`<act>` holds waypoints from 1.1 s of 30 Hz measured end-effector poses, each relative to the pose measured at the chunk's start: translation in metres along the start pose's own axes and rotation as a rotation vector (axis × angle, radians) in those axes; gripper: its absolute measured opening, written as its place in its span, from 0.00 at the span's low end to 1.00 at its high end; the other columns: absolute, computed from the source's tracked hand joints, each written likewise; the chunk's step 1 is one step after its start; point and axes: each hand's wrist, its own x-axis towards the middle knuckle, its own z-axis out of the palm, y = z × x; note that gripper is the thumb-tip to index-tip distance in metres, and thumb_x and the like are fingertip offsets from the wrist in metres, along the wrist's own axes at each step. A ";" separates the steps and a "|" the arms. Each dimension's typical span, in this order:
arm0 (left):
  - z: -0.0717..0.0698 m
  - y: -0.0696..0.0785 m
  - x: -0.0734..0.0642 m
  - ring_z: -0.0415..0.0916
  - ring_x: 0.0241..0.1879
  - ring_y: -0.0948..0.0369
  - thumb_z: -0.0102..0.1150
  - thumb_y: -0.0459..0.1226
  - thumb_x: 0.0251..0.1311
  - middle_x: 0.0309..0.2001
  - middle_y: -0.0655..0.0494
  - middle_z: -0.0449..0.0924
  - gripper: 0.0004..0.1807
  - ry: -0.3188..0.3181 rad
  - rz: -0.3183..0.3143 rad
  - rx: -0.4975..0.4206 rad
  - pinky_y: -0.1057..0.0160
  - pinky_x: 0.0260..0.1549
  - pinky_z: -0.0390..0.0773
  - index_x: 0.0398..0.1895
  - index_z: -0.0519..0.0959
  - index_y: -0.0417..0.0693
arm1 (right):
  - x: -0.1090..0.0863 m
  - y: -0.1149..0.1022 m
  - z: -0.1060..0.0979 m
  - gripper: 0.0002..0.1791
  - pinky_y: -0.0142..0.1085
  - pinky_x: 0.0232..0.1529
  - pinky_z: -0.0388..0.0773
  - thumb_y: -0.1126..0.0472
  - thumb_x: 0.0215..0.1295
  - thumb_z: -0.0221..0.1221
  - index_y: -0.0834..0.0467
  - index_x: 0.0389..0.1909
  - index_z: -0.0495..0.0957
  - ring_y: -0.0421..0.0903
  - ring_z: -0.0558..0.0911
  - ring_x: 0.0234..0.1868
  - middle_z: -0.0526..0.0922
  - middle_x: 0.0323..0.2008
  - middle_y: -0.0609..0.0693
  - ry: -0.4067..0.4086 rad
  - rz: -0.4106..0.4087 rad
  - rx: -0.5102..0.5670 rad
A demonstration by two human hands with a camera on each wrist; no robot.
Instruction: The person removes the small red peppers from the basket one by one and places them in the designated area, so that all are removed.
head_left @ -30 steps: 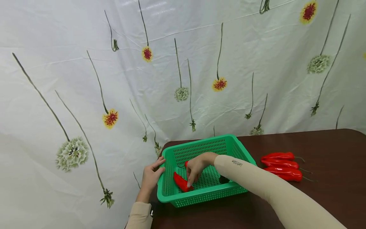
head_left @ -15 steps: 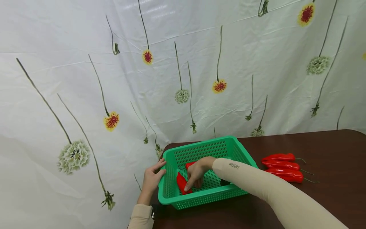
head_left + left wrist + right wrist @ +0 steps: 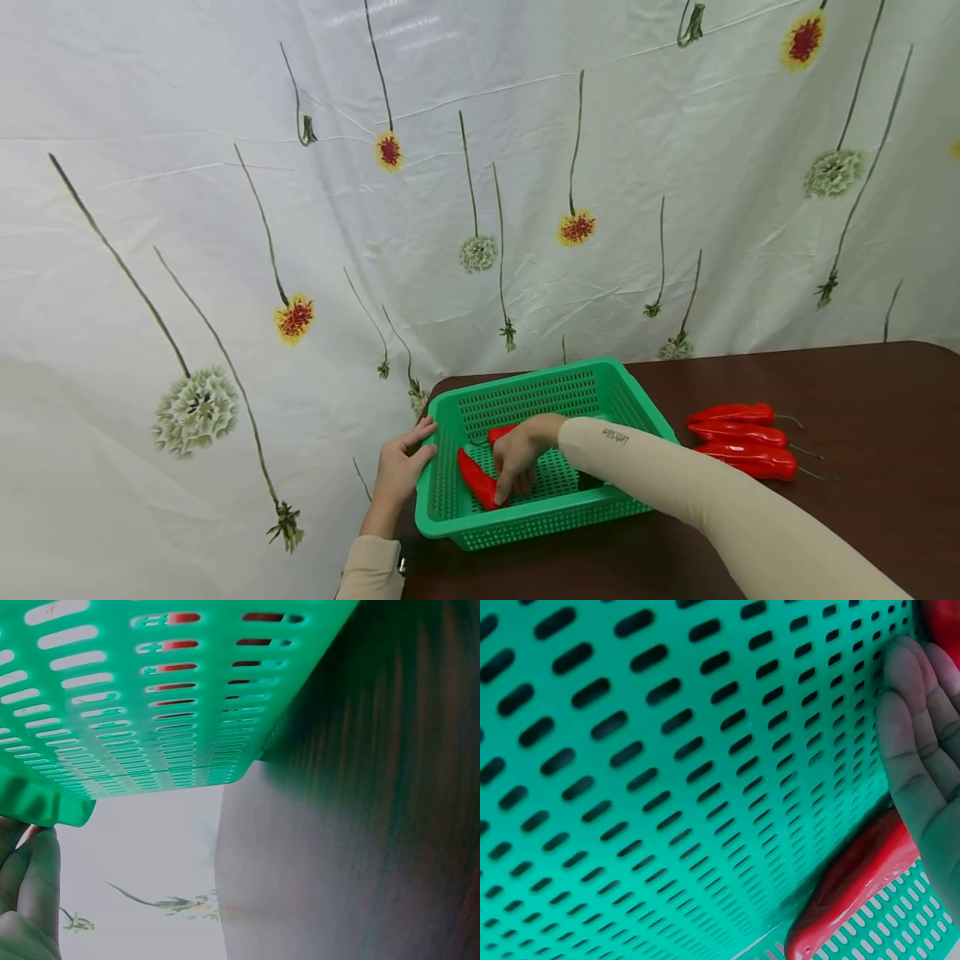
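Observation:
A green slotted plastic basket [image 3: 525, 512] stands on the table. Inside lies a red chili pepper [image 3: 474, 478], slanting near the left end. My right hand [image 3: 517, 458] reaches in with its thumb at this pepper's near end. Seen from the right wrist, the fingers [image 3: 909, 742] stretch fairly straight beside the pepper [image 3: 855, 881]. Partly hidden behind that hand is a second red pepper [image 3: 498, 432]. My left hand [image 3: 397, 471] holds the basket's left rim; from the left wrist, its fingertips [image 3: 45, 840] press the rim from beneath.
Several red peppers with thin green stems [image 3: 746, 437] lie in a row to the right of the basket on the dark brown table [image 3: 862, 417]. A dark object [image 3: 588, 480] in the basket is mostly covered by the right sleeve. A flower-print curtain [image 3: 420, 208] hangs behind.
The slanting pepper's far tip swings right, then back left, while the right hand's thumb stays at its near end. The left hand keeps its place on the rim.

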 end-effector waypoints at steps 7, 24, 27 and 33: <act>0.000 -0.002 -0.001 0.62 0.74 0.47 0.58 0.28 0.65 0.70 0.44 0.71 0.21 0.000 -0.017 0.002 0.45 0.69 0.66 0.62 0.78 0.36 | 0.001 0.002 -0.001 0.11 0.34 0.43 0.84 0.49 0.67 0.63 0.49 0.31 0.89 0.41 0.86 0.36 0.88 0.33 0.46 0.001 0.001 0.042; 0.002 -0.002 0.002 0.64 0.73 0.48 0.57 0.27 0.64 0.68 0.45 0.72 0.21 0.014 -0.015 -0.001 0.45 0.70 0.65 0.61 0.79 0.37 | 0.004 0.001 0.000 0.32 0.39 0.39 0.79 0.33 0.67 0.55 0.57 0.18 0.76 0.40 0.74 0.22 0.77 0.17 0.47 0.056 0.023 0.041; 0.003 -0.001 0.002 0.64 0.73 0.48 0.57 0.27 0.64 0.69 0.44 0.72 0.21 0.007 -0.014 -0.004 0.45 0.70 0.65 0.61 0.79 0.36 | 0.006 0.000 0.001 0.31 0.37 0.38 0.78 0.34 0.67 0.56 0.56 0.17 0.76 0.39 0.73 0.21 0.76 0.17 0.47 0.063 0.001 0.053; 0.001 -0.002 0.002 0.64 0.73 0.49 0.58 0.28 0.64 0.69 0.45 0.72 0.21 0.009 -0.017 0.005 0.59 0.68 0.69 0.61 0.79 0.37 | 0.013 -0.004 0.003 0.24 0.34 0.41 0.83 0.38 0.67 0.59 0.56 0.27 0.80 0.41 0.83 0.32 0.84 0.28 0.47 0.082 -0.004 0.080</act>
